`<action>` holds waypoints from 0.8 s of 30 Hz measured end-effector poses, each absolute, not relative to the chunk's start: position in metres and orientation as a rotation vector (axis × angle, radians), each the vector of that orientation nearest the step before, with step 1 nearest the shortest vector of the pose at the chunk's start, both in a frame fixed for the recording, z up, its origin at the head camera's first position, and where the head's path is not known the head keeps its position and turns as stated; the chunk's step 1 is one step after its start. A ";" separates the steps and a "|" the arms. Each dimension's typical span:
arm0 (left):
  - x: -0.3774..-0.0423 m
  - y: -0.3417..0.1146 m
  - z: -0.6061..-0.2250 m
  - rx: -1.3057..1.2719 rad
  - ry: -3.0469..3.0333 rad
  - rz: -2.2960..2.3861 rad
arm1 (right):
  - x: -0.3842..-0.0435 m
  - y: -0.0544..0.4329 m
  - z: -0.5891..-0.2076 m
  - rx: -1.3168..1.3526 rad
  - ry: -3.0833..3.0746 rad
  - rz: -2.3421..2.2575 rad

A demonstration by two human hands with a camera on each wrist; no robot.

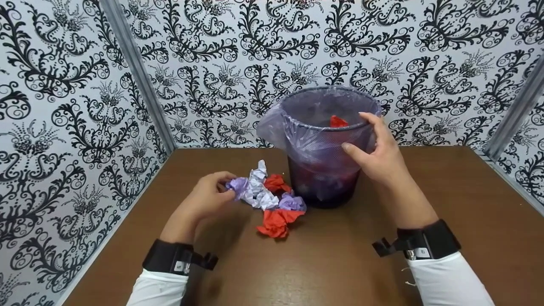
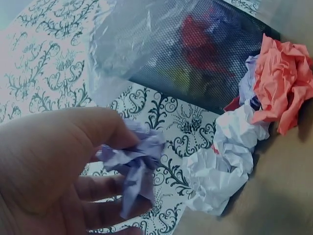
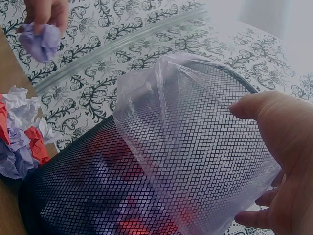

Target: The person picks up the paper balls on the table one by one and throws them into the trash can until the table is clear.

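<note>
My left hand pinches a crumpled ball of purple paper between thumb and fingers. Beside it lies a cluster of crumpled paper: white balls, another purple one and red pieces. Right of the cluster stands a black mesh waste bin, lined with a thin, translucent purple bag. At the bin's right rim is my right hand, thumb and fingers spread apart, the thumb over the lined outer wall. A red paper piece shows just inside the rim.
More coloured paper shows through the mesh low in the bin. The brown table meets patterned walls at the back and left. Part of the bag hangs out loosely on the bin's left side.
</note>
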State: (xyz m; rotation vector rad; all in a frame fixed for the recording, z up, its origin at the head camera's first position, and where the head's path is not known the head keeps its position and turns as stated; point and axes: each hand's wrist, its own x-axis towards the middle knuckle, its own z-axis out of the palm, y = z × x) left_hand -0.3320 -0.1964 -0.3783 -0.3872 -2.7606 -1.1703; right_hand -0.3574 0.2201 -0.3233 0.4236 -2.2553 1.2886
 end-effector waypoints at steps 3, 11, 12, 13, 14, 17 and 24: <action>-0.333 -0.192 -0.372 -0.362 -2.667 -1.169 | -0.358 0.221 -0.324 0.422 -2.255 1.278; -0.334 -0.185 -0.334 -0.277 -2.474 -1.318 | -0.356 0.220 -0.323 0.414 -2.277 1.303; -0.334 -0.185 -0.326 -0.285 -2.462 -1.314 | -0.356 0.219 -0.323 0.414 -2.278 1.307; -0.334 -0.185 -0.318 -0.291 -2.458 -1.300 | -0.355 0.219 -0.323 0.414 -2.278 1.310; -0.334 -0.184 -0.310 -0.301 -2.455 -1.281 | -0.356 0.218 -0.324 0.416 -2.276 1.314; -0.334 -0.182 -0.283 -0.322 -2.455 -1.220 | -0.356 0.217 -0.324 0.419 -2.274 1.322; -0.338 -0.165 -0.224 -0.367 -2.426 -1.239 | -0.355 0.219 -0.322 0.403 -2.283 1.315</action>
